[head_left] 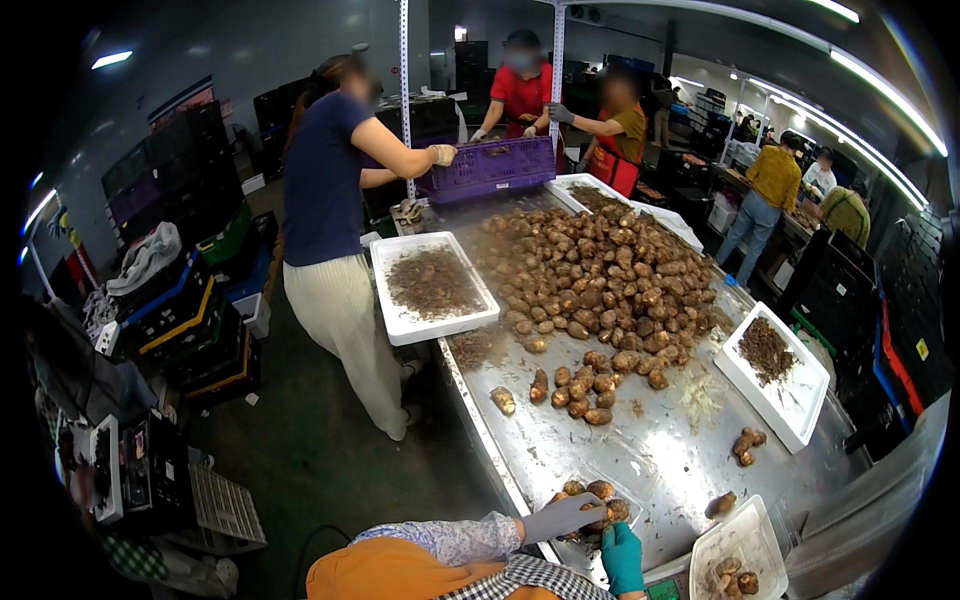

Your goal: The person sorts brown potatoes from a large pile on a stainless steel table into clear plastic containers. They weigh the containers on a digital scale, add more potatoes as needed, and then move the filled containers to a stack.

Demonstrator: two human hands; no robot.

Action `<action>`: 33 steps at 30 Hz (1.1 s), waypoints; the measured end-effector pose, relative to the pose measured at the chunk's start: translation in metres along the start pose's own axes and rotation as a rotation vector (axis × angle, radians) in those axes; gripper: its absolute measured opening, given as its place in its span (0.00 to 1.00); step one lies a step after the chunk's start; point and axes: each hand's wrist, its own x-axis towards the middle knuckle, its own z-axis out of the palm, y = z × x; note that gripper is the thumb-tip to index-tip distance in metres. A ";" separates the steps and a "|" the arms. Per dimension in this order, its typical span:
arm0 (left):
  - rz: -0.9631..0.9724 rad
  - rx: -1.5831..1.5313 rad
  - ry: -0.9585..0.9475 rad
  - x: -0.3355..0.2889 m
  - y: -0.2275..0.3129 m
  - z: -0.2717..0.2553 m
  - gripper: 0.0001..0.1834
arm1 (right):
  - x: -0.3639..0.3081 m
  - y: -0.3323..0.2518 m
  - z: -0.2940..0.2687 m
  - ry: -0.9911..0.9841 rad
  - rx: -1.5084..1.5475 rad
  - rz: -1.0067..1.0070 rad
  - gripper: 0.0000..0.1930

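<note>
My left hand, in a grey glove, reaches over a small cluster of brown taro corms at the near edge of the metal table. Its fingers are closed around one taro at the right of that cluster. Close beside it is my right hand in a teal glove, fingers curled inward; whatever may be in them is hidden. A white bin with a few taros in its bottom stands right of my right hand. A single taro lies on the table just above this bin.
A large taro heap covers the table's far half. White trays of brown scraps stand at its left and right edges. Across the table, co-workers handle a purple crate. Stacked black crates stand on the left floor.
</note>
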 end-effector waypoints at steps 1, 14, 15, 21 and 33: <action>-0.124 -0.074 -0.045 -0.004 0.013 -0.004 0.22 | 0.000 -0.001 0.000 0.004 -0.020 -0.002 0.12; 0.134 0.027 -0.075 0.010 -0.028 0.004 0.19 | -0.003 0.004 0.002 -0.008 0.039 0.031 0.12; 0.060 -0.020 -0.072 0.005 -0.010 0.001 0.19 | -0.004 0.001 0.000 -0.005 0.037 0.035 0.12; 0.075 -0.019 -0.029 0.013 -0.039 0.009 0.20 | -0.005 -0.004 -0.001 -0.020 -0.003 0.035 0.12; 0.180 -0.079 0.074 0.001 -0.023 0.012 0.22 | -0.009 -0.011 -0.007 -0.074 0.060 -0.051 0.10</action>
